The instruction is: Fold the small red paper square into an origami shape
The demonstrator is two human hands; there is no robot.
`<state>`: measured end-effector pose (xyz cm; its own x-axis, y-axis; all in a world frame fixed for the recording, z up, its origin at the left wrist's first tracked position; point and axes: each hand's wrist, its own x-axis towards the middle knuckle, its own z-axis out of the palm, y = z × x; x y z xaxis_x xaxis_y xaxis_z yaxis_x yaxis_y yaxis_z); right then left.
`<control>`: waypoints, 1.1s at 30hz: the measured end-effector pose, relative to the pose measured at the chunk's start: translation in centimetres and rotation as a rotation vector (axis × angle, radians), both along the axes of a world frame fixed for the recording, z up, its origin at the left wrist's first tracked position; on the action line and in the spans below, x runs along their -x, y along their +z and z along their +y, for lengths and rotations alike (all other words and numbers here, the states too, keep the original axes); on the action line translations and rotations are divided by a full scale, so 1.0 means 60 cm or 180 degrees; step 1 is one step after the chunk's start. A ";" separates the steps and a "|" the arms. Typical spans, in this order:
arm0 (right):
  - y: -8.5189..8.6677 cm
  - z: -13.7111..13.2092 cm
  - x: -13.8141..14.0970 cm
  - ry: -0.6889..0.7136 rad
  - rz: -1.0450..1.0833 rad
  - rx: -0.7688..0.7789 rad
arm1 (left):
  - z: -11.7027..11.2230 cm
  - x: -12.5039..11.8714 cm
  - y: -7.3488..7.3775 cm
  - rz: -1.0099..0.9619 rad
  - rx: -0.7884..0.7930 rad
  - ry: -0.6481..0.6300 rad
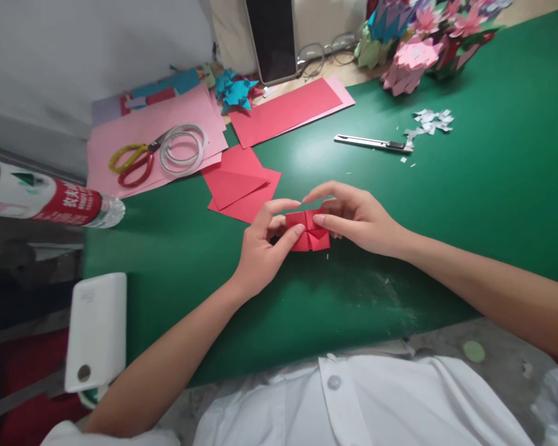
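Between my two hands is a small folded red paper (pixel 320 239), square in outline, with creases meeting near its middle and a raised flap at the lower right. My left hand (pixel 265 244) pinches its left side, thumb on the front face. From the other side my right hand (pixel 360 220) grips the upper right part, thumb on top and fingers behind. Both index fingertips nearly meet above the paper. Beyond my left hand lie red paper squares (pixel 242 179), one with a folded edge.
Scissors (pixel 137 162) and tape rolls (pixel 182 150) rest on pink sheets (pixel 102 155). A utility knife (pixel 372 144) lies near white paper scraps (pixel 430 121). Paper flowers (pixel 411 62), glasses (pixel 328 56) and a phone (pixel 272 37) stand behind. At left are a bottle (pixel 65 199) and white power bank (pixel 97 328).
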<state>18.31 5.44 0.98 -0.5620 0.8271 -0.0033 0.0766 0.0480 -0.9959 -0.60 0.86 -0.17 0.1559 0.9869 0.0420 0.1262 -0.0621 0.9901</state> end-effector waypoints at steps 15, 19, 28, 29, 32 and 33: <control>0.004 0.002 -0.004 0.0224 -0.0506 -0.0490 | -0.001 0.006 0.005 0.0961 -0.0192 0.0110; 0.003 0.000 -0.005 0.0207 -0.0664 -0.0860 | 0.000 0.007 0.007 0.1160 -0.0203 0.0162; -0.021 0.008 -0.014 0.0343 -0.1232 -0.3029 | 0.005 0.016 0.009 0.1497 -0.0366 -0.0035; -0.024 0.012 -0.015 0.0345 -0.1251 -0.3200 | 0.005 0.015 0.008 0.1576 -0.0473 -0.0088; -0.029 0.022 -0.017 0.0456 -0.1336 -0.3491 | 0.001 0.014 0.005 0.1897 -0.0799 -0.0226; -0.030 0.024 -0.018 0.0517 -0.1369 -0.3526 | -0.001 0.013 0.003 0.2027 -0.0909 -0.0220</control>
<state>19.40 6.88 -0.85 -0.7874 0.4187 0.4525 0.3067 0.9028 -0.3015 -1.39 0.83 0.03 0.2983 0.9378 0.1779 0.6627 -0.3376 0.6684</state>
